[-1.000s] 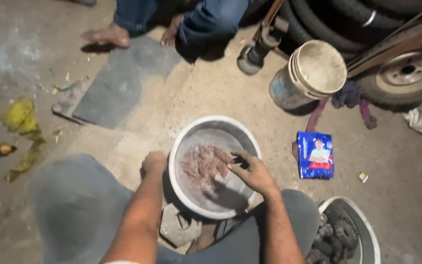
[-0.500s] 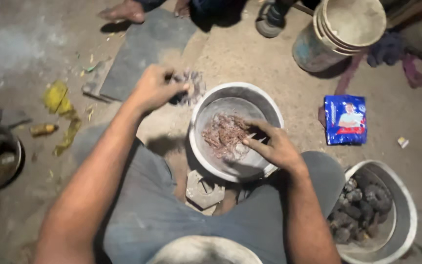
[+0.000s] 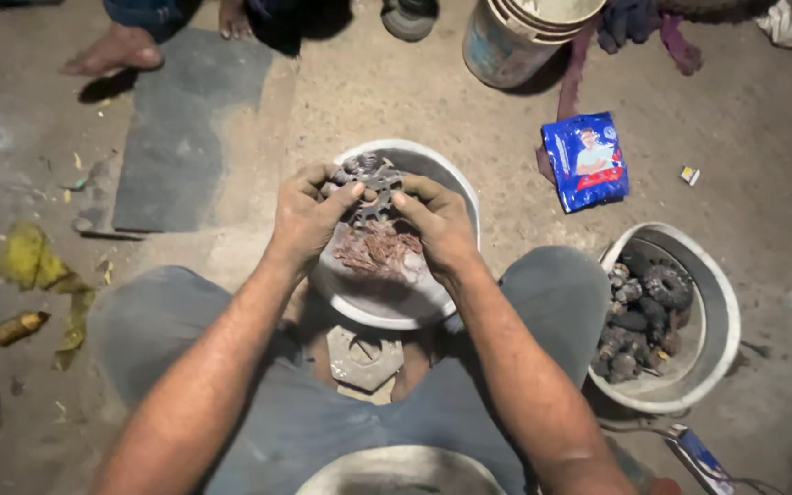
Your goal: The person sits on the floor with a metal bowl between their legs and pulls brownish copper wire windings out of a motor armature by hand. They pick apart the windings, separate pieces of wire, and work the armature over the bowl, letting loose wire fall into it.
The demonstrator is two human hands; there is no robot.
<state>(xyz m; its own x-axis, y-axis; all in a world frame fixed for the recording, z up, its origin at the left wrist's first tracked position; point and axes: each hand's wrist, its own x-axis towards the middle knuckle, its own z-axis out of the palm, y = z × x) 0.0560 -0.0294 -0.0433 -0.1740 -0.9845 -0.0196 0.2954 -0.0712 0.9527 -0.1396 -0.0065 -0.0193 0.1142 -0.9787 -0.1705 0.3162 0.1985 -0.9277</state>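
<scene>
Gripped between the pinching fingers of the left hand [image 3: 309, 215] and right hand [image 3: 437, 220], a toothed metal gear [image 3: 366, 188] is held over the basin [image 3: 456, 188], seemingly so drips are caught.

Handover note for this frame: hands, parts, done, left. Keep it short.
Left hand and right hand: both grip one dark toothed gear, held over the grey metal bowl between the knees.
Bowl: a reddish-brown clump lies in it.
Second bowl, at the person's right: a pile of dark gears and parts.
Done: this gear is out of the bowls and in hand.
Left: the pile at the right sits untouched; whether the held gear is clean cannot be told.
</scene>
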